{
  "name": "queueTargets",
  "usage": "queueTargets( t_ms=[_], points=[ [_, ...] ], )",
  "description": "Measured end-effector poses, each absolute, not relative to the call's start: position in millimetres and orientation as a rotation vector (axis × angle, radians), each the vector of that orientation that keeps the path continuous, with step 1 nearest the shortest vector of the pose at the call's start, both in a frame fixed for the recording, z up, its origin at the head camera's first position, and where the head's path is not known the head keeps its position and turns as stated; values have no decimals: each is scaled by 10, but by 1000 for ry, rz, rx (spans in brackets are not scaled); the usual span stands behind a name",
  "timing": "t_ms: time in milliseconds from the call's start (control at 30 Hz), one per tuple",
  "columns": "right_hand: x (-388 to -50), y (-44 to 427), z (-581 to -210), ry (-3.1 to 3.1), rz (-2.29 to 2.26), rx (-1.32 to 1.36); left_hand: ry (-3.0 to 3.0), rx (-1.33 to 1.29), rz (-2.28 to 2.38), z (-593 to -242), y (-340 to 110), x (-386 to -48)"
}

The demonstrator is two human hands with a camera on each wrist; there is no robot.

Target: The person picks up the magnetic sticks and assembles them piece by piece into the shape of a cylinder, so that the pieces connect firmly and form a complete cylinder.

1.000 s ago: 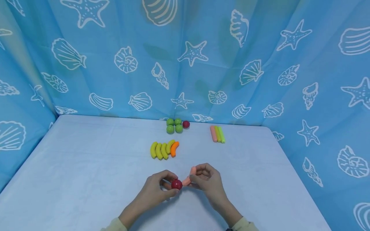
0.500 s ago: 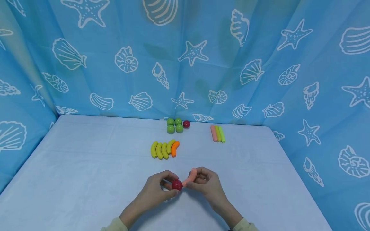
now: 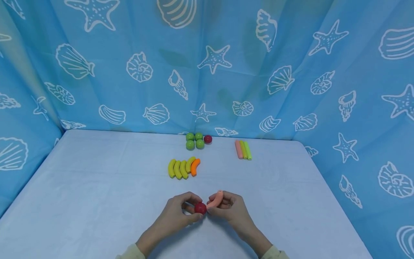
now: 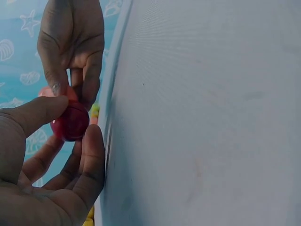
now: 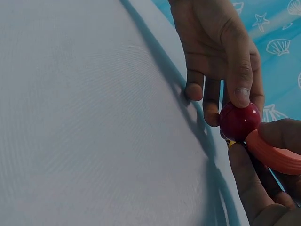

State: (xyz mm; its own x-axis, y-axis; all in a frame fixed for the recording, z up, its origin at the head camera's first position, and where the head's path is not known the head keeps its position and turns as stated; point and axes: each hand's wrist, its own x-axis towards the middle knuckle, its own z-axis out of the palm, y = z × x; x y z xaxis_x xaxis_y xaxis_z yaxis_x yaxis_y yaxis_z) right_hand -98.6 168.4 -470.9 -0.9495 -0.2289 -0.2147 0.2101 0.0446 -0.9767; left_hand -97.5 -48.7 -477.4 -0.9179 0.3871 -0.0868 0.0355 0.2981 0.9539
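The head view has both my hands low over the worktop [image 3: 97, 201], close together near its front: my left hand [image 3: 178, 213] pinches a red ball [image 3: 200, 209] between thumb and fingers, and my right hand [image 3: 233, 209] grips a curved pink piece [image 3: 216, 200]. One end of that piece meets the ball's side, though my fingers crowd the spot and I can't fairly tell whether the two are joined or only touching. The ball looks light, hard and glossy, so I expect it to slip or roll in a loose pinch; opposite sides round its middle, clear of the pink end, seem the best hold. The curved piece shows ridges along its side in the right wrist view, which should help my grip. I judge it light and fairly stiff, best taken near mid-length, leaving both ends free.
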Motion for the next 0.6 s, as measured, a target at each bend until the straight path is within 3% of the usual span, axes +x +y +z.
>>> queueTargets(
  t_ms=[600],
  points=[
    [-977,1709,-4727,2068,-1916,-35,2289,416,1643,-4770,-429,-964]
  ],
)
